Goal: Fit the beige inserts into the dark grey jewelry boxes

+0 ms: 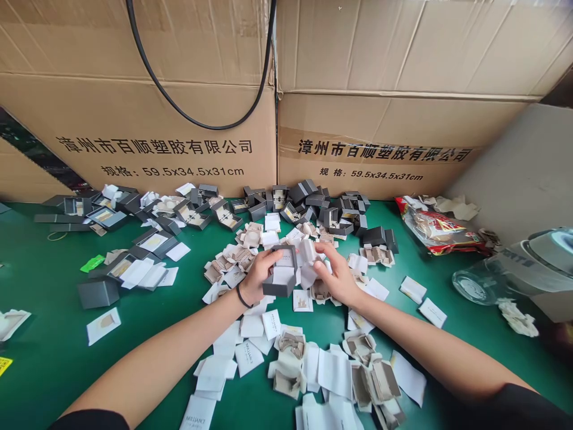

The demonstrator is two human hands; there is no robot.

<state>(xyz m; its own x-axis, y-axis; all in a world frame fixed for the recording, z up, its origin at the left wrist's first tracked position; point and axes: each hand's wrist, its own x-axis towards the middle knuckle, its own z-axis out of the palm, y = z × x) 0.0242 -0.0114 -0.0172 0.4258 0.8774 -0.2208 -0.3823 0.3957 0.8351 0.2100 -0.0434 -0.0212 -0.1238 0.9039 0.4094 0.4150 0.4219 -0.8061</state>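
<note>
My left hand (256,278) grips a small dark grey jewellery box (281,288), which is open and shows a white lining. Just right of it, my right hand (338,276) pinches a folded white card insert (307,252) between thumb and fingers. The insert is beside the box; whether they touch, I cannot tell. Below and around both hands lie many loose white and grey-brown folded inserts (290,343). Printed white cards (249,357) lie among them.
Dark grey boxes (304,194), several open, line the back against large cardboard cartons (179,119). A clear plastic bottle (505,272) lies at the right near a red snack bag (441,230). A black cable (210,126) hangs above. The table (147,334) is green.
</note>
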